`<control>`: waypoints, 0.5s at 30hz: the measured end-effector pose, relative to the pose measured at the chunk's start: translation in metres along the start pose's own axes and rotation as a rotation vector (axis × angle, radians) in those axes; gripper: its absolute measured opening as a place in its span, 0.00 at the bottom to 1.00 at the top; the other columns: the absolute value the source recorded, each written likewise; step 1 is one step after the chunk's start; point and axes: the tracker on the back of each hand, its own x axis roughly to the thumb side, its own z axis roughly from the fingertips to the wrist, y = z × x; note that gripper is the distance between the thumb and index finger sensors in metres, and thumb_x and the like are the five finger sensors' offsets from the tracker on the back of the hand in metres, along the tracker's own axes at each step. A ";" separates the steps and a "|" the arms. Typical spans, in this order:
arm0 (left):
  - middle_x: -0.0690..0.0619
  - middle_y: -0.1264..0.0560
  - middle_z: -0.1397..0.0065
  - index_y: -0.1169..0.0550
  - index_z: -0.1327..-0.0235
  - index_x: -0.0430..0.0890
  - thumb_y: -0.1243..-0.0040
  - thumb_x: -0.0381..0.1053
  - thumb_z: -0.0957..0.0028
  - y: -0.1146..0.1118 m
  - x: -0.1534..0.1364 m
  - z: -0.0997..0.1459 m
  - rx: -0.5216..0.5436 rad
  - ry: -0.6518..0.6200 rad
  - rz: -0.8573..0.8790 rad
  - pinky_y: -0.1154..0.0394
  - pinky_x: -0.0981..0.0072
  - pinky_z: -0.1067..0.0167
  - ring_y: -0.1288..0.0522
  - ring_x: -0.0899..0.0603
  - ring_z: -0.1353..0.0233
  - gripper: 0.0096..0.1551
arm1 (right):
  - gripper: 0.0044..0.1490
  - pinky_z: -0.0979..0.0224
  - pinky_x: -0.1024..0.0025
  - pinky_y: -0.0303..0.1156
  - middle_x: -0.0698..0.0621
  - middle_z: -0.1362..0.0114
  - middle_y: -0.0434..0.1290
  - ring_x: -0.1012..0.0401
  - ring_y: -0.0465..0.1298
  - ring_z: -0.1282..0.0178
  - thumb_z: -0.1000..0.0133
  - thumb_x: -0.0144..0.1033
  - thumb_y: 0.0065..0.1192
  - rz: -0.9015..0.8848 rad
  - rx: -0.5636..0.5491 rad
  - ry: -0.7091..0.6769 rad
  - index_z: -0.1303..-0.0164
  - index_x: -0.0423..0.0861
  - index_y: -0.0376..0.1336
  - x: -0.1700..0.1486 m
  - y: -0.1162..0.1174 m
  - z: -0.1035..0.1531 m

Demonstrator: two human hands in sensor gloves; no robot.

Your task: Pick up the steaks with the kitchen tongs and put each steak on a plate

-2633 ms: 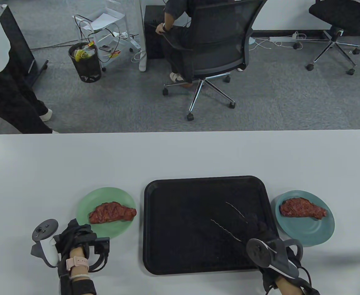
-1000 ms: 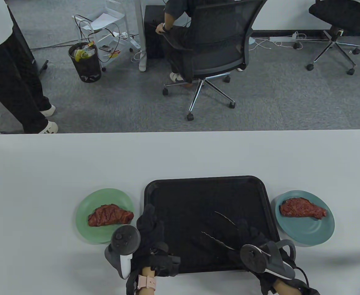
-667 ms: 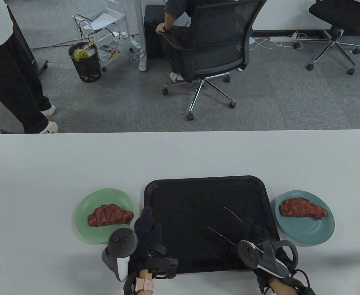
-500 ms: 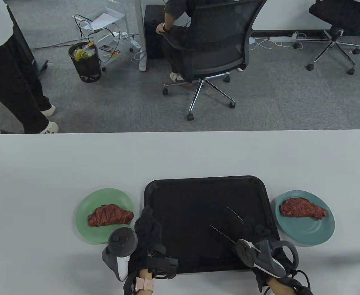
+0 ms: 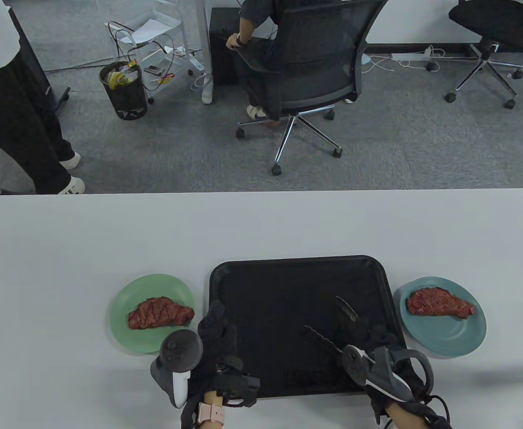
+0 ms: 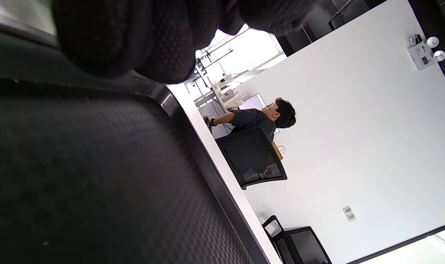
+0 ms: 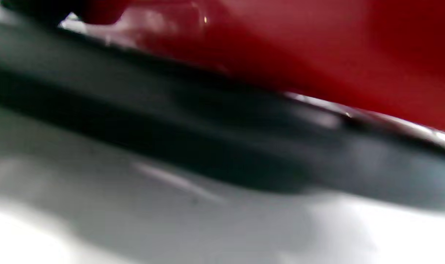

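Note:
Two red steaks lie on plates: one steak point(image 5: 161, 313) on the green plate point(image 5: 129, 292) left of the black tray point(image 5: 279, 290), the other steak point(image 5: 440, 304) on the blue plate point(image 5: 449, 337) to its right. My right hand point(image 5: 376, 336) grips the metal tongs point(image 5: 320, 336) low over the tray's right half, with the tongs' arms apart and nothing between them. My left hand point(image 5: 214, 321) rests on the tray's left rim. In the left wrist view the gloved fingers point(image 6: 134, 40) lie over the tray rim point(image 6: 193, 146). The right wrist view is a blur of red and dark.
The white table point(image 5: 261, 223) stretches far beyond the tray. Past its far edge a person sits in an office chair point(image 5: 306, 76), another person point(image 5: 15, 111) stands at the left, and a waste bin point(image 5: 124, 91) stands on the carpet.
My left hand has come from the table left of the green plate to the tray's left rim. The tongs have turned and sunk slightly over the tray. The standing person shifted.

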 end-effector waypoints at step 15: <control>0.36 0.32 0.33 0.37 0.25 0.42 0.44 0.48 0.51 -0.008 0.006 0.001 -0.006 -0.029 0.042 0.18 0.59 0.59 0.21 0.35 0.49 0.38 | 0.50 0.45 0.52 0.76 0.36 0.28 0.68 0.42 0.73 0.41 0.51 0.59 0.54 -0.493 -0.282 -0.010 0.24 0.41 0.52 -0.005 -0.070 0.004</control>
